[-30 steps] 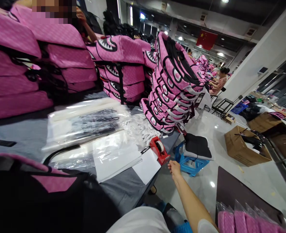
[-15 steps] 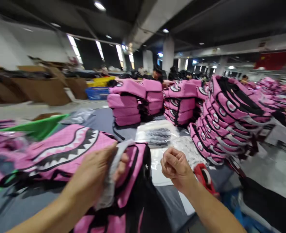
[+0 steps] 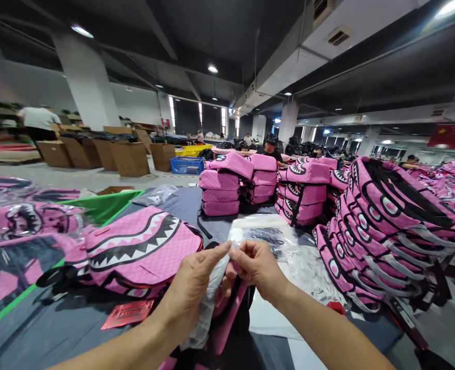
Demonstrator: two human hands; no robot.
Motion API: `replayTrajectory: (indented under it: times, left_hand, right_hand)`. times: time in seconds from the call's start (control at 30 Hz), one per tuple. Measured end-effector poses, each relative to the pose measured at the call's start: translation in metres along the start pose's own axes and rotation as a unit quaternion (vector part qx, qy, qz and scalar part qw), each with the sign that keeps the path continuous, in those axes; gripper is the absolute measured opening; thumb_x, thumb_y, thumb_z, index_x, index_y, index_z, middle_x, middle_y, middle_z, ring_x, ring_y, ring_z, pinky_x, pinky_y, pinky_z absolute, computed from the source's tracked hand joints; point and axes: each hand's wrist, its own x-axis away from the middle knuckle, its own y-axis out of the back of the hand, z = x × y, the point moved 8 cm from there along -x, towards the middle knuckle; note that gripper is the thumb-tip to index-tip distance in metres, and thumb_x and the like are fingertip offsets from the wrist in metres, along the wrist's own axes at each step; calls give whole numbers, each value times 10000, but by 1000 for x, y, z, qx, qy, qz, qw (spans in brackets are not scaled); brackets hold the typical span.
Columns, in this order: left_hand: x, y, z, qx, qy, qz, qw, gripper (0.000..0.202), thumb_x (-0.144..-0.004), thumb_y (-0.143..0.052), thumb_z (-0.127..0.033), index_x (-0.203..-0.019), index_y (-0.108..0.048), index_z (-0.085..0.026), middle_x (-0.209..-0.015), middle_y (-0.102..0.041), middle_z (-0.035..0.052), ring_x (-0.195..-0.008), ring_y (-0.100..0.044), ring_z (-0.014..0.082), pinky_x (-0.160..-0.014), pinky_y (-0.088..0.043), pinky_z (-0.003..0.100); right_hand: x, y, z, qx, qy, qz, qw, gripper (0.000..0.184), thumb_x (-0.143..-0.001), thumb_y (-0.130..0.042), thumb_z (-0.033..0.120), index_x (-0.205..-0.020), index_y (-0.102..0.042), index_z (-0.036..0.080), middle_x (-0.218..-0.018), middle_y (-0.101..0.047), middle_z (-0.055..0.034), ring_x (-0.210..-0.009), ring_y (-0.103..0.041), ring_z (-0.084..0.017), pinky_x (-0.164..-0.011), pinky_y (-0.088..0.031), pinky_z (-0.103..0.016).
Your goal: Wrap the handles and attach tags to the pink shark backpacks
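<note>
My left hand (image 3: 194, 288) is closed around a whitish, thin wrapping (image 3: 214, 280) on what looks like the handle of a pink and black backpack (image 3: 227, 326). My right hand (image 3: 260, 267) pinches at the wrapping's upper end, its fingertips meeting my left thumb; anything smaller between them is hidden. To the left lies another pink backpack (image 3: 142, 252) with a black-and-white shark-mouth print. A red card (image 3: 127, 314) rests just in front of it. Beyond my hands are a pack in clear plastic (image 3: 264, 228) and a heap of small white pieces (image 3: 312, 272).
Pink backpacks stand in stacks (image 3: 221, 192) at the back of the dark table (image 3: 181, 198). A tall leaning stack (image 3: 369, 241), handles wrapped, is at right. A green-edged bin (image 3: 111, 205) holds bagged backpacks at left. Cartons (image 3: 130, 159), a blue crate (image 3: 187, 165) and people are farther off.
My right hand has moved left from apart to meet my left hand at the wrapping. The view has turned left and up, and the red card has come into sight.
</note>
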Motion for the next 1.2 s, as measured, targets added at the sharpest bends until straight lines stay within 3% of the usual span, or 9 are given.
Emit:
replayTrajectory:
  times: [0.17,0.27,0.5,0.7,0.87,0.93,1.07,1.13,1.2]
  left_hand:
    - [-2,0,3,-21,-19,2,1000,518,-674,-757,-628,-587,-620,-136,-413,-581,48,-315,-447,83,-371,-322,179]
    - [-2,0,6,-9,-8,2,1000,527,-660,-769,-624,-537,-598,-141,-406,-568,38,-314,-436,75,-359,-309,176]
    - [4,-5,1,-12,-21,-4,1000,519,-622,-792,-620,-570,-626,-131,-467,-613,63,-367,-502,102,-374,-353,181]
    - [6,-3,2,-41,13,-3,999,472,-664,-787,-566,-650,-656,-113,-535,-664,92,-366,-526,115,-352,-371,188]
    - [8,-1,0,-29,64,-30,997,304,-785,-701,-386,-675,-643,-109,-484,-640,95,-322,-517,115,-334,-364,170]
    - [9,2,-1,-26,81,-51,995,255,-863,-620,-325,-736,-641,-105,-464,-625,89,-315,-519,124,-331,-377,170]
    - [10,3,-3,-26,86,-52,995,238,-950,-531,-252,-1066,-619,-65,-496,-645,79,-321,-523,133,-327,-405,175]
    - [9,3,-2,-24,75,-45,996,395,-971,-511,-246,-1333,-489,-88,-500,-652,53,-333,-545,156,-330,-428,191]
    - [7,3,2,-21,64,-43,997,539,-983,-499,-254,-1481,-324,-144,-487,-647,22,-336,-555,175,-327,-440,206]
  right_hand:
    - [5,4,0,24,-26,32,999,629,-569,-852,701,-700,-574,152,-565,-623,40,-355,-381,-13,-326,-177,-160]
    - [7,6,-5,23,-62,73,995,600,-568,-873,652,-758,-639,133,-669,-676,10,-404,-490,-31,-317,-259,-147]
    - [1,1,-13,38,-95,137,985,511,-622,-857,583,-683,-607,142,-511,-610,37,-407,-543,-59,-331,-344,-129]
    - [0,-7,-12,96,-136,102,981,397,-776,-812,472,-716,-570,163,-497,-625,36,-392,-588,-88,-309,-329,-125]
    - [4,0,-14,85,-133,16,987,354,-830,-787,370,-703,-516,181,-440,-566,85,-291,-448,-40,-278,-215,-117]
    - [9,0,-17,22,-134,19,991,400,-784,-819,402,-677,-509,172,-431,-536,95,-265,-357,-13,-273,-160,-126]
    - [21,-16,-19,-127,-144,116,975,476,-677,-881,453,-682,-508,157,-492,-523,103,-280,-270,25,-275,-113,-128]
    - [24,-22,-17,-177,-147,145,962,462,-670,-893,416,-696,-508,162,-488,-497,119,-287,-233,29,-266,-114,-114]
    - [23,-24,-16,-211,-144,160,953,431,-704,-880,381,-681,-508,165,-449,-458,132,-279,-197,25,-250,-128,-104]
